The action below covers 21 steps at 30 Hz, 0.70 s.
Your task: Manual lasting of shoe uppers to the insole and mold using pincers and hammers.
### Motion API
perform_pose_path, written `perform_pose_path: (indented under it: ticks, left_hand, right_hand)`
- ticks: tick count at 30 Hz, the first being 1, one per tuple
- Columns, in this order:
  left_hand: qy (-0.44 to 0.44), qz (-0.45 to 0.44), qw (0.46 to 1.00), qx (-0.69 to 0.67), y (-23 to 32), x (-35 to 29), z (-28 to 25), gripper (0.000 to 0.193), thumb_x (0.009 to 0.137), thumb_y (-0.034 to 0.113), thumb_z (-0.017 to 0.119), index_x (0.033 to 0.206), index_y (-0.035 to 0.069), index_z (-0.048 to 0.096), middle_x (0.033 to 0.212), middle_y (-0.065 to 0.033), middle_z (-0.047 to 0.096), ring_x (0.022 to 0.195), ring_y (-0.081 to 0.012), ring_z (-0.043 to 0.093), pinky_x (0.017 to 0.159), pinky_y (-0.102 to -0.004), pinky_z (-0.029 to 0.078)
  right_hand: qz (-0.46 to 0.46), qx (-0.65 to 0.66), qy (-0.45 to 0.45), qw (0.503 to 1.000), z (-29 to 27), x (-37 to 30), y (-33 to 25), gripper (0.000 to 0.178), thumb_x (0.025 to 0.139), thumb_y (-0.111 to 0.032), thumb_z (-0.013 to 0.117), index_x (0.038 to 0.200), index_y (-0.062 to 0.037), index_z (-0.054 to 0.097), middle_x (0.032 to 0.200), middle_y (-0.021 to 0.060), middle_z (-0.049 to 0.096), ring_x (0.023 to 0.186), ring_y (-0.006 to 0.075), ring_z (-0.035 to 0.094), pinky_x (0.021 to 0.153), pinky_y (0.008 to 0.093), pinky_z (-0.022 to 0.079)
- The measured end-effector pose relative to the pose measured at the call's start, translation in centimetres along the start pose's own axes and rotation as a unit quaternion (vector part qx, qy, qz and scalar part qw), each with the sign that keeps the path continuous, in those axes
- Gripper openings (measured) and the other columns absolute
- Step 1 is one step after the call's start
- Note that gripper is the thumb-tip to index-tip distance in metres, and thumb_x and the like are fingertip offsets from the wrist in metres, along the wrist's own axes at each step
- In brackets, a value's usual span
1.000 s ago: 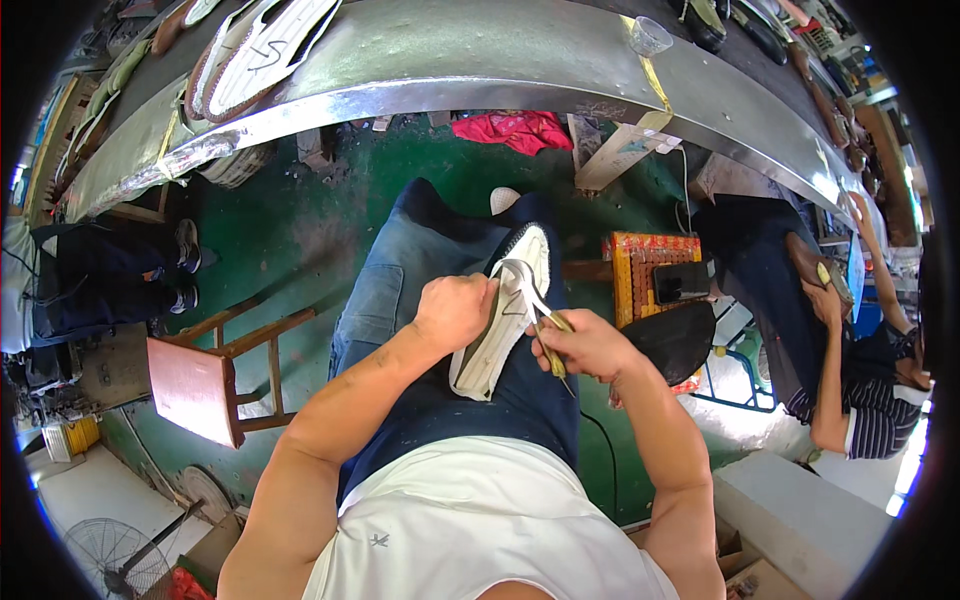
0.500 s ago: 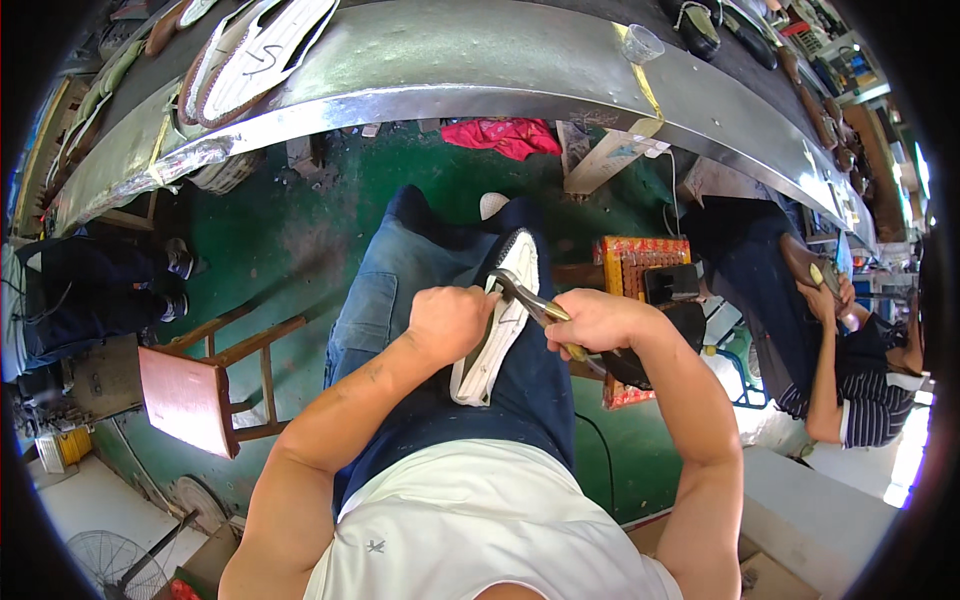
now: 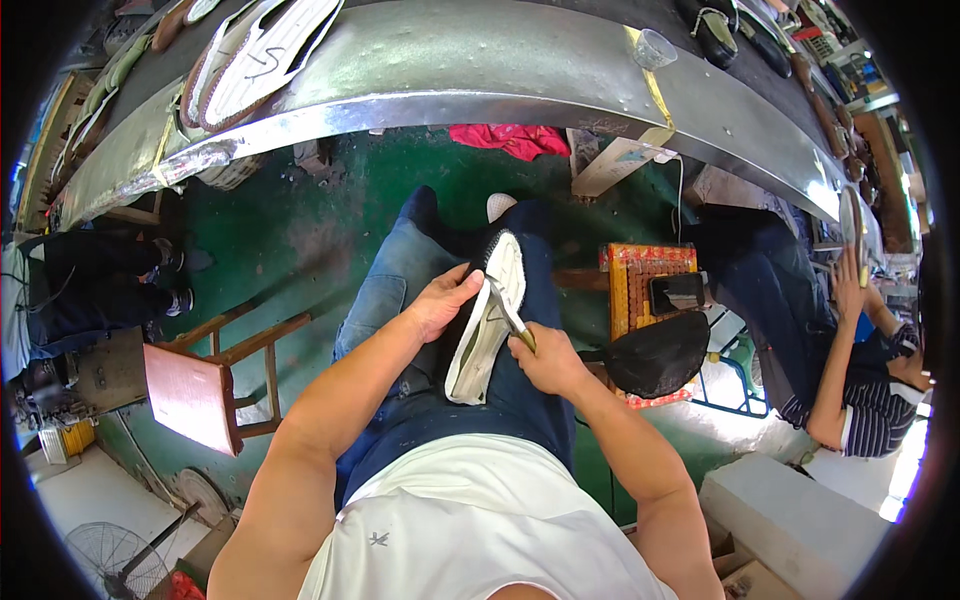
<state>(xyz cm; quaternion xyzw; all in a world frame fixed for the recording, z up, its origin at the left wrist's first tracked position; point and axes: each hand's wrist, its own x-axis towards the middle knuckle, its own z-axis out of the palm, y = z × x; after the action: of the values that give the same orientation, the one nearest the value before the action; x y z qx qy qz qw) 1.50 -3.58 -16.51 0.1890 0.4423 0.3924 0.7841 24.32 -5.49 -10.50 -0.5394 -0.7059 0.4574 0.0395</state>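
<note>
Sole side up, a shoe (image 3: 474, 362) with a white underside and dark upper lies lengthwise across my lap. My left hand (image 3: 445, 303) is at its left edge, with thumb and fingers closed on the rim. My right hand (image 3: 549, 361), right of the shoe, is wrapped round the handles of metal pincers (image 3: 513, 321). Their curved head reaches over the white underside to the edge beside my left thumb. Whether the jaws bite the edge material is too small to tell. The rim under my left fingers is hidden.
Ahead is a metal-topped bench (image 3: 480, 60) with shoes (image 3: 265, 65) and a clear plastic cup (image 3: 655, 48). A wooden stool (image 3: 190, 395) stands left. At right are a beaded seat (image 3: 635, 285), a black cushion (image 3: 658, 355) and a co-worker (image 3: 850, 390) handling a shoe.
My right hand has moved left and down, closer to the shoe, and the pincers have swung steeper. My left hand has unrolled from a fist, thumb extended along the rim. The co-worker's shoe has turned.
</note>
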Motion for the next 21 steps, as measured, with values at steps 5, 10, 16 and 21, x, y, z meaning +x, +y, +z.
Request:
perform_pose_path:
  ticks: [5,10,16,21]
  left_hand:
    - [0.03,-0.034,0.998,-0.038,-0.8,0.2,-0.1,0.072,0.093,0.039,0.075,0.148,0.003,0.046,0.135,-0.0095,0.062,0.124,-0.022,0.058,0.108,-0.0417,0.047]
    - [0.09,-0.047,0.995,-0.016,1.0,-0.4,1.6,0.079,0.089,0.038,0.079,0.148,-0.002,0.043,0.136,-0.0132,0.061,0.126,-0.0249,0.058,0.11,-0.0435,0.044]
    - [0.026,-0.087,0.996,0.011,2.1,0.0,2.6,0.057,0.087,0.028,0.079,0.133,0.001,0.059,0.124,-0.0113,0.068,0.116,-0.023,0.064,0.104,-0.0407,0.049]
    - [0.056,-0.093,0.99,0.091,1.3,1.6,2.9,0.056,0.087,0.023,0.076,0.133,-0.003,0.057,0.121,-0.0151,0.068,0.108,-0.0243,0.068,0.096,-0.0387,0.053]
  right_hand:
    - [0.146,0.269,-0.15,0.94,-1.4,0.3,-0.5,0.03,0.102,-0.028,0.057,0.089,-0.0021,0.062,0.07,0.0059,0.065,0.057,0.0156,0.063,0.051,0.0309,0.05]
    - [0.162,0.393,-0.112,0.898,1.5,-1.1,-0.2,0.027,0.106,-0.027,0.053,0.101,-0.0027,0.062,0.077,0.0052,0.065,0.057,0.0095,0.055,0.046,0.0223,0.043]
    - [0.153,0.659,-0.274,0.684,0.5,-1.0,5.7,0.032,0.103,-0.026,0.059,0.119,0.002,0.057,0.095,0.009,0.065,0.082,0.0182,0.067,0.044,0.0184,0.044]
    - [0.137,0.476,-0.31,0.812,-5.9,-0.9,4.6,0.046,0.097,-0.022,0.066,0.129,0.0081,0.053,0.121,0.0213,0.067,0.11,0.0322,0.07,0.071,0.0355,0.065]
